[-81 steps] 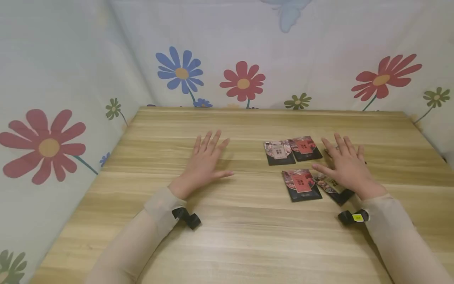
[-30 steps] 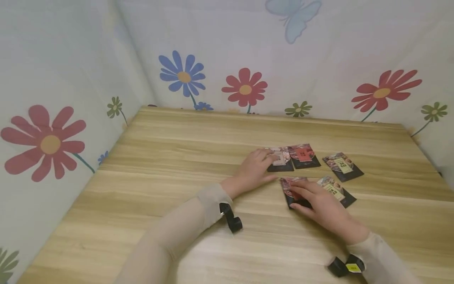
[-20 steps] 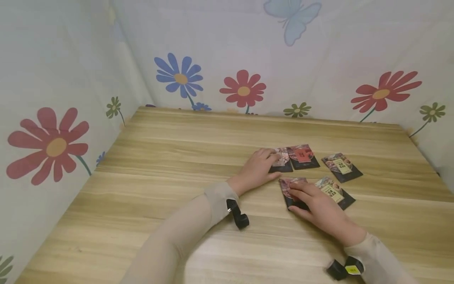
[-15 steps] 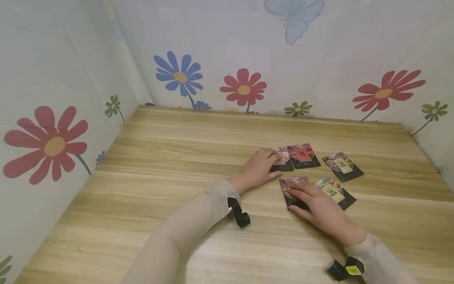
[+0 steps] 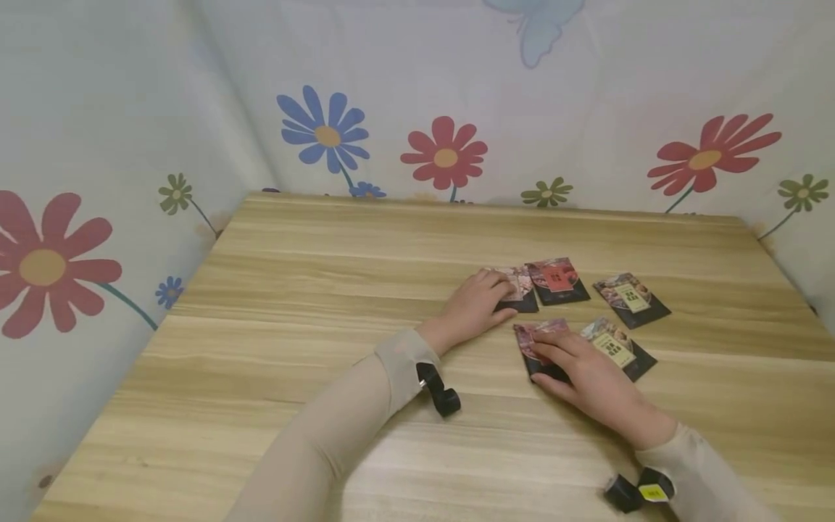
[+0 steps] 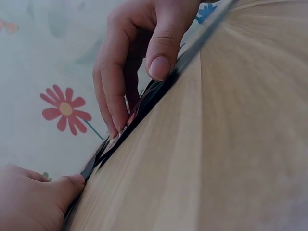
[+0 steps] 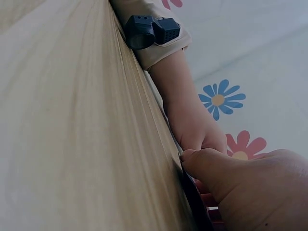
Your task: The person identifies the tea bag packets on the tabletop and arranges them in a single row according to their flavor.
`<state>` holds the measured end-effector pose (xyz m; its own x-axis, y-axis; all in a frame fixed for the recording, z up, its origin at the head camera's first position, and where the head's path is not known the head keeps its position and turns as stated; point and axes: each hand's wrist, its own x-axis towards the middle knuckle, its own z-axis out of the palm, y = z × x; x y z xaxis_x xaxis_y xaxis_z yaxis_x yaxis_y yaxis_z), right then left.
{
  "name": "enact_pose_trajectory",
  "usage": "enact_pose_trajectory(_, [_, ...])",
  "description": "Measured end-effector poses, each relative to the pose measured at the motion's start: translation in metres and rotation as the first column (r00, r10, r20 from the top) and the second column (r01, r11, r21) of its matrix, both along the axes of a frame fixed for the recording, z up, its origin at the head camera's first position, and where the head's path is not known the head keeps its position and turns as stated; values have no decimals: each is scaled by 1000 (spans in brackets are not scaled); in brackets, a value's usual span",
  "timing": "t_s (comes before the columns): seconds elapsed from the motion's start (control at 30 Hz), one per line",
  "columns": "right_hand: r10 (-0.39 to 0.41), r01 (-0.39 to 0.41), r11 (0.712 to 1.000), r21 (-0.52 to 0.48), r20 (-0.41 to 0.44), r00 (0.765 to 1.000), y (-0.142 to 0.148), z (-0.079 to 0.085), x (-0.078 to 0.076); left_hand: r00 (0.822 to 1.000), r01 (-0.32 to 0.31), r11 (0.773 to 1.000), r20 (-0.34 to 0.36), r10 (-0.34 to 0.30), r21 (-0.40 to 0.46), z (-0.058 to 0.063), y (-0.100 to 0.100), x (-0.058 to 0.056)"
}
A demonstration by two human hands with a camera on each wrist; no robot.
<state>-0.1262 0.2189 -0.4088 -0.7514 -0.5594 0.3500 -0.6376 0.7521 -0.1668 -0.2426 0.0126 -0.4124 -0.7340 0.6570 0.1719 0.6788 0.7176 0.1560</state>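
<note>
Several flat, food-printed packets lie on the wooden table (image 5: 293, 290). My left hand (image 5: 470, 304) rests on the packet with the pale pink label (image 5: 522, 290), fingers bent onto its top and thumb by its near edge. Another packet, with a red label (image 5: 559, 279), lies just right of it. In front, my right hand (image 5: 596, 377) rests on a second red-labelled packet (image 5: 535, 333), thumb at its near left corner. That hand covers much of it. In the left wrist view, fingertips of the left hand (image 6: 137, 57) touch down on the packet.
Two packets with yellow labels lie to the right, one farther back (image 5: 633, 301) and one beside my right hand (image 5: 620, 344). A flower-printed curtain (image 5: 391, 72) stands behind the table and along its left side. Each wrist wears a small black camera.
From spread-out positions, my left hand has come right onto the pale pink packet and my right hand left and nearer onto the front red-labelled one. Lately both hands stay almost still.
</note>
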Motion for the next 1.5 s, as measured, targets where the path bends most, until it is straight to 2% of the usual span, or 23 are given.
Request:
enact_pose_trajectory(0.43, [-18,18,1000,9,54,998,0,4,0,999,39,999,-31,-41,-38,1,-1,-1])
enact_pose_trajectory(0.63, [-26,26,1000,11,60,998,-1,3,0,998,57,998,-14,-57,-36,1,-6,0])
enact_pose_trajectory(0.87, [-35,34,999,9,65,997,-2,3,0,997,72,997,9,-72,-42,3,-14,1])
enact_pose_trajectory(1.1, [-37,36,999,5,63,997,-2,3,0,994,103,994,-26,-103,-27,2,-23,3])
enact_pose_trajectory(1.5, [-27,27,1000,-3,54,998,-1,2,0,991,130,992,-30,-130,-6,5,-43,12])
